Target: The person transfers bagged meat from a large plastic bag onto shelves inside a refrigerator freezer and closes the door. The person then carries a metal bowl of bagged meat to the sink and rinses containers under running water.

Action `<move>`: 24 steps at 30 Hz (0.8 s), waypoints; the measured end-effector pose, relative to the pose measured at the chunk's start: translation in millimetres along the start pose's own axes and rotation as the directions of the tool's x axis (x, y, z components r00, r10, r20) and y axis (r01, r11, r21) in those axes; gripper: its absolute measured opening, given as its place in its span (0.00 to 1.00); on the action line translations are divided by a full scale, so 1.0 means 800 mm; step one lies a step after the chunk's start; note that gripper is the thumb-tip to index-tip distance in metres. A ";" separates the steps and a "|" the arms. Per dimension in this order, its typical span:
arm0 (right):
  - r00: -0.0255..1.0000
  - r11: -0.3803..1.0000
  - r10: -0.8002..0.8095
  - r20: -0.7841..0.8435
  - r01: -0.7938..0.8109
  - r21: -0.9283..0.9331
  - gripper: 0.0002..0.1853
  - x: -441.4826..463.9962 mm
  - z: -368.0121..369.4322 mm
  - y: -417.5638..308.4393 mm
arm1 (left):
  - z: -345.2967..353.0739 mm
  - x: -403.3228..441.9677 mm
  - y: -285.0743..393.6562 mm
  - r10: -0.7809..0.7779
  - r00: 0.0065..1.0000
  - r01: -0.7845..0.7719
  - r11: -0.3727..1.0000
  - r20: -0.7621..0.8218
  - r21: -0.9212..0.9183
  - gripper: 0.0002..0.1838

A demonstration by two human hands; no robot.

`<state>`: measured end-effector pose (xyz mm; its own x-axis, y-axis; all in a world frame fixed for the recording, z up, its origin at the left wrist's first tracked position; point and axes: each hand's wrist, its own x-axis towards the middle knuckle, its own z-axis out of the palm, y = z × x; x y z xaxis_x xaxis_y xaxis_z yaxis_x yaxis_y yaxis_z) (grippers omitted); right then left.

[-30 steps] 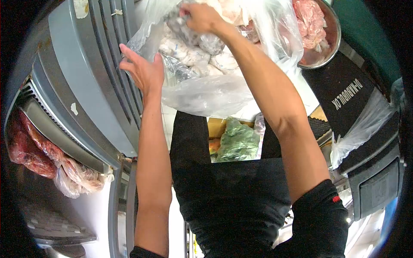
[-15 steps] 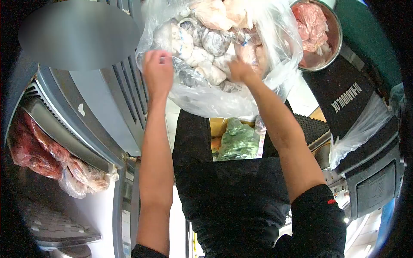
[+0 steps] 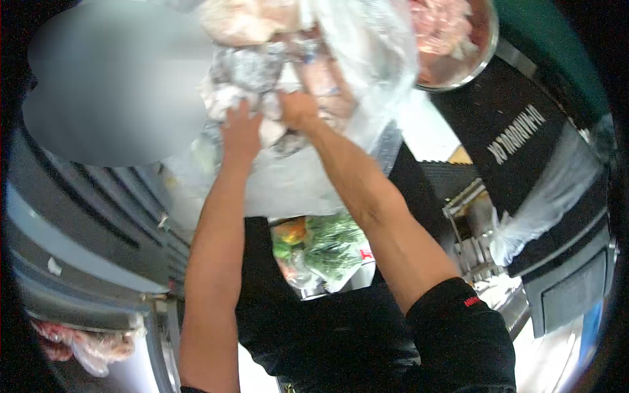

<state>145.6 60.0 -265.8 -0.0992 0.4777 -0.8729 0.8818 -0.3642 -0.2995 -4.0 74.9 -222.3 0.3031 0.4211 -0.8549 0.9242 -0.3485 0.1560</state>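
Fingers slightly fanned, my left hand (image 3: 241, 133) lies palm down with its tips on a white wrapped packet (image 3: 226, 97), laid over it rather than closed round it. Just beside it, my right hand (image 3: 300, 112) reaches down among the same heap with its fingers bent; blur and the angle hide the tips, so I cannot tell whether they pinch anything. Both hands are inside the large clear bag (image 3: 282, 187), which lies open in front of me with its near edge slack below my wrists. Beyond my fingers sit a grey wrapped packet (image 3: 249, 69) and, to its right, a pinkish packet (image 3: 320, 75), with a pale piece (image 3: 249, 21) farther up near the top of the view. As far as I can judge, the opening of the bag is done, while the handling of what it holds looks unfinished: several packets remain in it, and neither hand has one lifted clear. The steel bowl (image 3: 491, 49) off to the right holds pink meat (image 3: 440, 26), well apart from my hands; whether that came out of this bag, I cannot say.
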 end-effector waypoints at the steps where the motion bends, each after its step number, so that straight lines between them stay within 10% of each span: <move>1: 1.000 0.999 -0.028 -0.013 0.029 0.014 0.13 -0.006 0.005 0.007 | 0.014 -0.004 0.007 -0.003 0.995 0.006 0.999 -0.104 0.033 0.25; 10: 0.870 0.846 0.226 -0.439 0.048 0.531 0.17 -0.267 -0.277 0.080 | 0.030 0.026 0.007 0.132 0.976 -0.108 0.984 -0.173 0.140 0.08; 15: 0.585 0.793 0.444 -0.679 0.095 0.602 0.19 -0.278 -0.338 0.178 | 0.008 -0.001 -0.032 0.199 0.977 -0.206 0.972 -0.072 -0.111 0.09; 19: 0.901 0.962 0.164 -0.402 -0.236 -0.138 0.18 -0.224 -0.353 0.228 | -0.030 -0.052 -0.022 0.289 0.890 -0.381 0.896 -0.352 -0.228 0.07; 24: 0.905 0.877 -0.256 -0.339 0.365 0.312 0.19 -0.209 -0.333 0.069 | -0.106 -0.149 0.037 0.256 0.906 -0.382 0.838 -0.336 -0.391 0.07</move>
<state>333.7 172.5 -33.8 -0.1591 0.7966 -0.5833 0.5935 -0.3949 -0.7013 6.5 85.4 -73.9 0.5896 0.5735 -0.5687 0.7492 -0.1252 0.6505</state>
